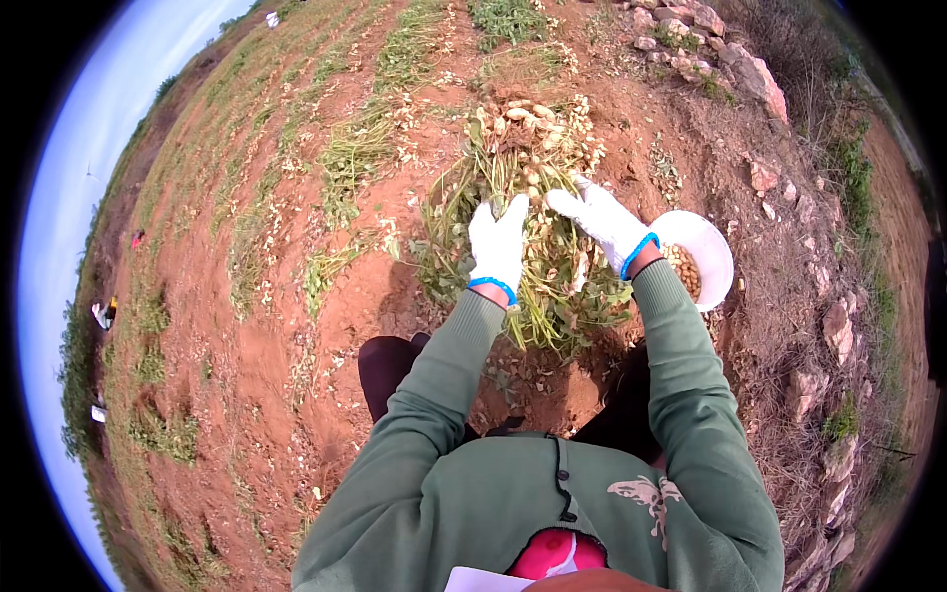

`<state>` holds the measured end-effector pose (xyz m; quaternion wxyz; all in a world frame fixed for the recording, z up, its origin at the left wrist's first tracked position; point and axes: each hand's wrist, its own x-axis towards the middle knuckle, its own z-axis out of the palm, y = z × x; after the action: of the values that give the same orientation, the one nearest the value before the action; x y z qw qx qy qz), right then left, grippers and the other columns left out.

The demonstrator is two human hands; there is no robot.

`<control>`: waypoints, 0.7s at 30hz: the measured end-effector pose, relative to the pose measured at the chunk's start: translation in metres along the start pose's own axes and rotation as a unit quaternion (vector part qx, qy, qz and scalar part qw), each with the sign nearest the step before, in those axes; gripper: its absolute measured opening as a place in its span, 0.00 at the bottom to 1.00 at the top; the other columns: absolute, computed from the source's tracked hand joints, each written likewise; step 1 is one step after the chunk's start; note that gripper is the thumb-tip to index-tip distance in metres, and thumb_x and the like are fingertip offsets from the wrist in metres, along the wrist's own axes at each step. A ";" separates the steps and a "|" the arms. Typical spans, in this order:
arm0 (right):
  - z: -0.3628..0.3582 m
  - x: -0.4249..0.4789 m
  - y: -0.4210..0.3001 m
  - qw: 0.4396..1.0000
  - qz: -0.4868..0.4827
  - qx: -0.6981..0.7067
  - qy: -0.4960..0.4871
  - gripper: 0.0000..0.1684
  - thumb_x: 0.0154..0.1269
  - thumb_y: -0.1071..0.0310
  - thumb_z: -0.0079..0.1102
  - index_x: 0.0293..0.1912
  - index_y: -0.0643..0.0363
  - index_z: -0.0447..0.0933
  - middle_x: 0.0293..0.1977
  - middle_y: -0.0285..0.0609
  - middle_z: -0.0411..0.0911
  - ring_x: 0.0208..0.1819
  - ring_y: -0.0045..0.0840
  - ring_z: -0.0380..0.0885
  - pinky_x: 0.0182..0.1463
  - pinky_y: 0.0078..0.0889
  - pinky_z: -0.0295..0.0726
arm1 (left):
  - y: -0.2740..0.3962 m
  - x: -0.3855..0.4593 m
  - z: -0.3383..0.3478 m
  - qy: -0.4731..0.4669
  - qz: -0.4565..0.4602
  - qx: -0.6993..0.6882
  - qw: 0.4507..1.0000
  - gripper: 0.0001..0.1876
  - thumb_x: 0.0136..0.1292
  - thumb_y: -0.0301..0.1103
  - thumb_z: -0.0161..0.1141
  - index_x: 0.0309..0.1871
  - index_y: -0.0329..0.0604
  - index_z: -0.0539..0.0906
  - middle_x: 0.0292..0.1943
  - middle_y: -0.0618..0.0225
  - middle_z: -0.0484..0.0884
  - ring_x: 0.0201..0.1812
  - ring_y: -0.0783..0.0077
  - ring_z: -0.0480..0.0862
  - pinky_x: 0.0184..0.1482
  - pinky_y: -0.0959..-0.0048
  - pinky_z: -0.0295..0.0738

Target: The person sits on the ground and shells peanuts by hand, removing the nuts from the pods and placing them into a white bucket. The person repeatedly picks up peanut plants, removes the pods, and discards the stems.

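Observation:
A heap of uprooted peanut plants [547,296] lies on the red soil before me, with pale peanut pods [536,122] clustered at its far end. My left hand [499,240], in a white knitted glove with a blue cuff, rests at the stems with thumb and fingers apart. On the right, my right hand [595,214], gloved alike, reaches to the stems just below the pods. Whether either hand grips any stems cannot be made out. Beside my right wrist a white plastic bucket [714,259] leans tilted, holding loose peanuts [681,268].
Rows of pulled peanut plants [355,159] run across the field ahead and to the left. Rocks [751,74] line the right side, with dry brush beyond. Far off at the left edge is a person [105,314]. My knees are on both sides of the heap's near end.

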<state>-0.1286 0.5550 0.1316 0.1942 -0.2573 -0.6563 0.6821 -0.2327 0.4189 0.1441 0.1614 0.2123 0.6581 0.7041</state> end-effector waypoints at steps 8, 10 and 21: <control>0.058 -0.004 -0.004 0.988 0.127 0.087 0.000 0.64 0.47 0.53 0.81 0.68 0.83 0.50 0.53 0.55 0.77 0.56 0.28 0.74 0.62 0.33 0.71 | -0.068 0.008 -0.024 -0.078 0.074 0.188 0.976 0.13 0.63 0.30 0.60 0.50 0.40 0.80 0.43 0.63 0.85 0.44 0.69 0.83 0.49 0.69 0.76; 0.050 0.010 0.021 0.989 0.135 0.030 0.054 0.68 0.48 0.54 0.81 0.68 0.86 0.45 0.51 0.56 0.77 0.54 0.29 0.76 0.62 0.34 0.71 | -0.059 -0.001 -0.020 -0.115 0.054 0.177 0.976 0.17 0.62 0.33 0.61 0.53 0.39 0.78 0.47 0.59 0.84 0.50 0.63 0.82 0.54 0.66 0.75; 0.071 -0.006 0.004 0.992 0.114 0.024 0.039 0.48 0.52 0.63 0.76 0.61 0.84 0.59 0.41 0.50 0.79 0.37 0.23 0.78 0.36 0.26 0.78 | -0.041 0.004 -0.055 -0.251 0.112 0.406 0.872 0.12 0.64 0.45 0.65 0.49 0.60 0.82 0.45 0.63 0.83 0.47 0.60 0.82 0.48 0.65 0.76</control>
<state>-0.1661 0.4947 0.1292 0.1468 -0.3521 -0.5982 0.7047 -0.2665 0.3774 0.1012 0.1408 0.5010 0.7951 0.3114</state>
